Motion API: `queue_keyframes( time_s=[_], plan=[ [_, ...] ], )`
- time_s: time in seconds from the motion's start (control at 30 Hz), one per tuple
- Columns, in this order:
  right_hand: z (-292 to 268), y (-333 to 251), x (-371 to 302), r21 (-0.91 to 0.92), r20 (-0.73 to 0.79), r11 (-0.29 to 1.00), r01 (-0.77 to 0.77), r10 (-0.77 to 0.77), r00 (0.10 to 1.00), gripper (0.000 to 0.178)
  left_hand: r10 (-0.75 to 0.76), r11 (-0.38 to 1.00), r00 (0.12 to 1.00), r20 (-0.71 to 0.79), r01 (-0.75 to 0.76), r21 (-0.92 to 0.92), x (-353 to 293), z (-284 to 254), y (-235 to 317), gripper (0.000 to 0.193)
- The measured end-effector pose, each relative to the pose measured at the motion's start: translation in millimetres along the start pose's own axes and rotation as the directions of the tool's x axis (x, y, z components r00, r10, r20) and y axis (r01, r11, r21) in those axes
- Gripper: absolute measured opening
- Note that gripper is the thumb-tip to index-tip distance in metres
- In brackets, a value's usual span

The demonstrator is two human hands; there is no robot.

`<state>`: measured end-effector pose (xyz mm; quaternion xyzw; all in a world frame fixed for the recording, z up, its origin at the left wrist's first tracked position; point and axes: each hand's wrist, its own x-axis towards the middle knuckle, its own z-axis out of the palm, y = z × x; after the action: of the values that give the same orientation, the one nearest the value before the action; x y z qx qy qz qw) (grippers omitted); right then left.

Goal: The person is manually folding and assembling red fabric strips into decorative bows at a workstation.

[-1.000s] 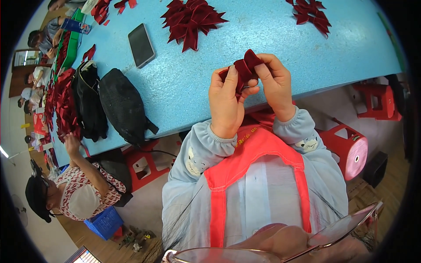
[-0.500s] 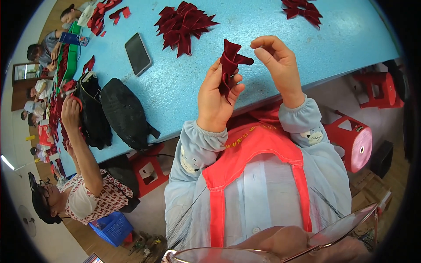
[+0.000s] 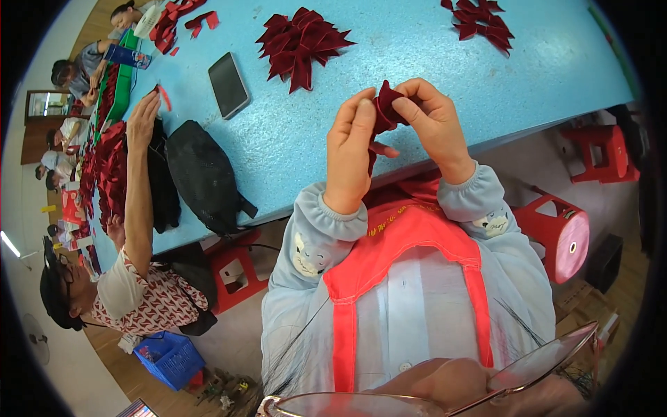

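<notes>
Farther along the blue table (image 3: 292, 149) than half a second earlier, a co-worker's arm (image 3: 139, 208) had stretched past a black bag (image 3: 164, 194), its hand near a red strip (image 3: 165, 99). The wearer's right hand (image 3: 436, 121), previously apart from the dark red bow (image 3: 384, 115), had come back to it.

Across the table's near left lay a mesh pouch (image 3: 205, 181), perhaps put aside to leave elbow room. Beyond the hands sat a large pile of bows (image 3: 299, 47), with a smaller cluster (image 3: 484, 26) farther right; both seemed placed within reach but out of the way. A phone (image 3: 229, 85) lay between pouch and pile.

The bow was held up above the table's near edge, between both hands. Right thumb and forefinger were closed on its upper loop; the left hand (image 3: 347, 149) pinched its other side, thumb uppermost, probably to steady it against the right's pull. One ribbon tail (image 3: 372, 163) hung below the left fingers.
</notes>
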<state>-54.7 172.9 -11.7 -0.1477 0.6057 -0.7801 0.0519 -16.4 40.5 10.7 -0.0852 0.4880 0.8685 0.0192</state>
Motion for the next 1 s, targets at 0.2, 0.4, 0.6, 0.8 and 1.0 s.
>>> queue_keyframes(
  time_s=[0.2,0.4,0.6,0.8,1.0],
  plan=[
    [-3.1,7.2,0.3,0.009,0.046,1.000,-0.029,0.028,0.999,0.009,-0.091,0.996,0.995,0.027,0.091,0.011,5.6,-8.9,-4.2,0.017],
    [0.3,13.9,3.3,0.185,0.027,0.980,-0.079,0.075,0.997,0.011,-0.022,0.994,0.999,-0.037,0.018,-0.105,7.2,-6.3,-10.1,0.016],
    [-1.5,14.7,2.1,0.084,0.062,0.996,-0.026,0.021,0.998,0.011,0.099,0.994,0.995,-0.026,-0.098,0.055,7.1,-7.9,-21.6,0.013],
    [9.1,17.8,-3.0,-0.032,-0.090,0.977,0.209,-0.211,0.973,0.012,0.217,0.889,0.975,0.045,-0.216,0.403,5.2,-9.1,-23.2,0.015],
    [-7.0,29.3,-1.4,-0.223,0.024,0.913,0.343,-0.346,0.938,0.013,0.223,0.941,0.972,0.069,-0.234,0.246,3.4,-6.1,-19.0,0.020]
  ],
)
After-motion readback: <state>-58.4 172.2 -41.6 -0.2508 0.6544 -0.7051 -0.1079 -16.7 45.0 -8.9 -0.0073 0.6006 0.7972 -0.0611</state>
